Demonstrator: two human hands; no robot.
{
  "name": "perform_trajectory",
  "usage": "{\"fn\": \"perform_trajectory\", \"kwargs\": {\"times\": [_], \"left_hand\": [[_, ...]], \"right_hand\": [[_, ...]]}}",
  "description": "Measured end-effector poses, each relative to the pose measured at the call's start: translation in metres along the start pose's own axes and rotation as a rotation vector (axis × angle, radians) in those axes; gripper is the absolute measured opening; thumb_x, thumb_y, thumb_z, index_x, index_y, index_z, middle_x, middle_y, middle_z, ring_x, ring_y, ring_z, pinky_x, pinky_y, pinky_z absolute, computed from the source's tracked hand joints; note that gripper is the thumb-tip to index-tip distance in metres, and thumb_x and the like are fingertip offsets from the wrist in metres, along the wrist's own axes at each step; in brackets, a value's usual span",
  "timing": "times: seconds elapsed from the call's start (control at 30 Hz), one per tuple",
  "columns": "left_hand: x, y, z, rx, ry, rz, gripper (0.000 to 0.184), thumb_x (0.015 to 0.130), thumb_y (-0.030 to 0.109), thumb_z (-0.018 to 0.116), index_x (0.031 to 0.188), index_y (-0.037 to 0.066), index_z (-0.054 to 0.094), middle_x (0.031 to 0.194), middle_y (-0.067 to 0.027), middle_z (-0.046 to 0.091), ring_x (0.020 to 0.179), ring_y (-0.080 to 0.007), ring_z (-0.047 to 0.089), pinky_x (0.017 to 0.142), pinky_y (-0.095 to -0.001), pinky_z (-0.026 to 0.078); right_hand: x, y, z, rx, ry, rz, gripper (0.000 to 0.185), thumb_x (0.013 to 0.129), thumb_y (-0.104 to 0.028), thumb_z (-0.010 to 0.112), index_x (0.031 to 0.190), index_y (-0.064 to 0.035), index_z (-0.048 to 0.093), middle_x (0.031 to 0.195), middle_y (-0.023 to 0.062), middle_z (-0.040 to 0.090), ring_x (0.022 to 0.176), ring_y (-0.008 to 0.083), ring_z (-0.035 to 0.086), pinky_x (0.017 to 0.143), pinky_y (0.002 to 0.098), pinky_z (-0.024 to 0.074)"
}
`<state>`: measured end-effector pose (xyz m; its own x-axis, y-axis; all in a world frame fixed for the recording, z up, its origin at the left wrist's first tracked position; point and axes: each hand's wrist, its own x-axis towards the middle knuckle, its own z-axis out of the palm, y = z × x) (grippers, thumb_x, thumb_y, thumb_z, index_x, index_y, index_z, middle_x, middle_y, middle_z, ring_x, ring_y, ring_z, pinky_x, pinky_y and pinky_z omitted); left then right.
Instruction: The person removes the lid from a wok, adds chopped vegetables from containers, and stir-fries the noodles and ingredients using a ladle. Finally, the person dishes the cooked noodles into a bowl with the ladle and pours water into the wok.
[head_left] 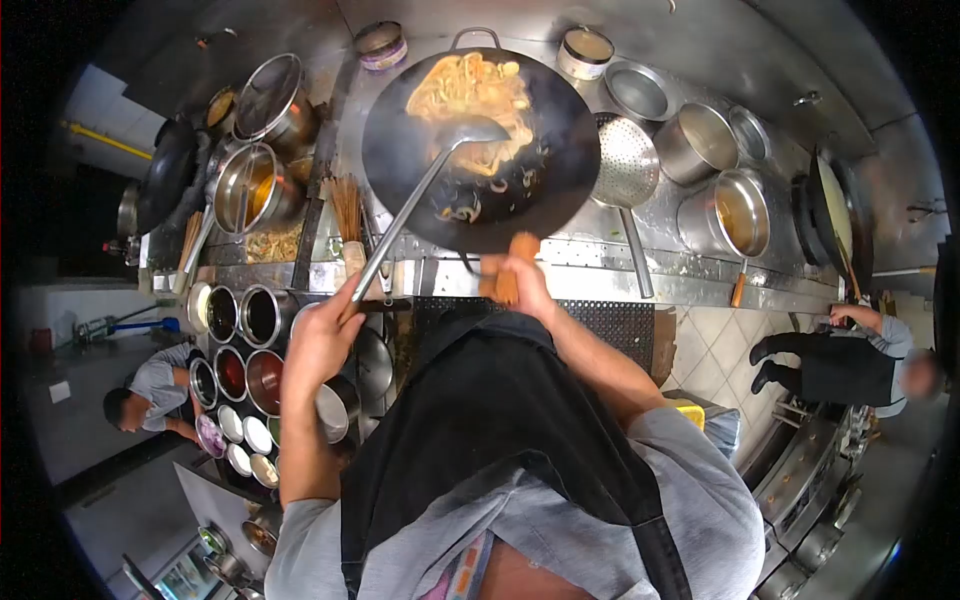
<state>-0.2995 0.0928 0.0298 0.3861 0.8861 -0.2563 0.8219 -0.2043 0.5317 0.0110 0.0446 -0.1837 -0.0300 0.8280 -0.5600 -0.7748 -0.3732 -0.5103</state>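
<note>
My left hand is wrapped round the handle of a long metal ladle. The ladle's bowl hangs over a large black wok. Wide yellowish noodles lie in a mass toward the wok's far side, some behind the ladle. Darker strips and pale pieces are scattered over the near half, with a haze of steam. At the wok's near rim, my right hand is closed on an orange-brown folded cloth. The wok's handle there is mostly covered, so its contact with the cloth cannot be made out.
A perforated strainer and metal pots stand right of the wok. Left are a bamboo brush, lidded pots and several sauce containers. One co-worker is at far left, another at far right.
</note>
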Motion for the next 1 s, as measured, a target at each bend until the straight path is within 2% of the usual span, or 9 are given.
{"fn": "perform_trajectory", "kwargs": {"times": [0.13,0.17,0.23,0.37,0.43,0.6,0.67,0.9,1.0], "left_hand": [[-0.021,0.002,-0.033,-0.040,-0.058,0.000,0.056,0.086,0.011,0.071,0.140,0.014,0.056,0.089,-0.0236,0.066,0.080,-0.0420,0.063,0.075,-0.0395,0.051],[-0.019,-0.001,-0.031,-0.026,-0.058,0.030,0.055,0.087,0.011,0.070,0.140,0.014,0.056,0.089,-0.0236,0.066,0.081,-0.0422,0.064,0.076,-0.0392,0.051],[0.001,0.007,-0.018,0.001,-0.103,-0.050,0.055,0.087,0.013,0.070,0.140,0.014,0.056,0.093,-0.0246,0.067,0.086,-0.0434,0.064,0.079,-0.0408,0.052],[0.022,-0.011,0.025,-0.012,0.005,-0.029,0.055,0.089,0.020,0.069,0.142,0.017,0.053,0.102,-0.0262,0.067,0.098,-0.0455,0.063,0.081,-0.0500,0.051],[0.008,-0.003,0.014,0.012,0.001,-0.036,0.058,0.088,0.013,0.070,0.143,0.016,0.053,0.098,-0.0263,0.067,0.088,-0.0443,0.064,0.079,-0.0429,0.052],[-0.031,0.002,-0.042,-0.072,-0.167,-0.168,0.062,0.085,0.005,0.071,0.143,0.016,0.053,0.087,-0.0214,0.065,0.073,-0.0340,0.063,0.074,-0.0338,0.051],[-0.023,0.004,-0.042,0.012,-0.137,-0.061,0.059,0.086,0.008,0.070,0.142,0.015,0.054,0.089,-0.0229,0.065,0.078,-0.0400,0.064,0.074,-0.0395,0.051],[0.014,-0.007,0.020,-0.005,-0.006,-0.028,0.058,0.088,0.012,0.071,0.143,0.018,0.053,0.093,-0.0247,0.067,0.086,-0.0428,0.066,0.077,-0.0448,0.052],[-0.004,-0.007,0.006,-0.017,-0.039,-0.054,0.060,0.087,0.010,0.073,0.143,0.019,0.053,0.090,-0.0242,0.066,0.081,-0.0389,0.067,0.077,-0.0395,0.052]], "right_hand": [[0.074,-0.063,0.041,0.152,0.019,-0.034,0.029,0.089,-0.014,0.054,0.112,0.0023,0.048,0.105,0.0203,0.064,0.088,0.0357,0.065,0.074,0.0489,0.0578],[0.067,-0.075,0.073,0.137,0.222,-0.009,0.024,0.091,-0.014,0.051,0.104,0.0060,0.055,0.086,0.0179,0.065,0.064,0.0264,0.062,0.056,0.0427,0.0523],[0.113,-0.057,0.028,0.042,0.065,0.007,0.031,0.089,-0.016,0.052,0.112,0.0046,0.053,0.106,0.0200,0.064,0.087,0.0363,0.066,0.074,0.0488,0.0586],[0.014,-0.014,0.016,-0.032,0.079,-0.063,0.035,0.088,-0.016,0.052,0.118,0.0039,0.056,0.110,0.0187,0.064,0.093,0.0352,0.067,0.082,0.0507,0.0585],[-0.001,0.007,-0.018,-0.060,0.031,0.040,0.039,0.090,-0.016,0.052,0.124,0.0030,0.050,0.112,0.0218,0.062,0.102,0.0360,0.065,0.082,0.0493,0.0595],[0.018,-0.059,0.057,0.066,0.121,-0.097,0.028,0.090,-0.012,0.050,0.110,0.0070,0.051,0.097,0.0221,0.063,0.083,0.0336,0.065,0.078,0.0492,0.0588],[0.064,-0.076,0.055,0.033,0.076,0.005,0.021,0.089,-0.008,0.051,0.101,0.0083,0.052,0.094,0.0213,0.064,0.072,0.0338,0.065,0.069,0.0488,0.0590],[0.018,0.019,-0.046,-0.418,-0.026,-0.168,0.037,0.091,-0.017,0.050,0.119,0.0065,0.058,0.108,0.0171,0.067,0.097,0.0315,0.067,0.084,0.0488,0.0583],[0.003,-0.003,-0.021,-0.197,0.068,-0.088,0.034,0.091,-0.017,0.048,0.110,0.0063,0.062,0.102,0.0176,0.068,0.093,0.0305,0.067,0.081,0.0428,0.0581]]}}
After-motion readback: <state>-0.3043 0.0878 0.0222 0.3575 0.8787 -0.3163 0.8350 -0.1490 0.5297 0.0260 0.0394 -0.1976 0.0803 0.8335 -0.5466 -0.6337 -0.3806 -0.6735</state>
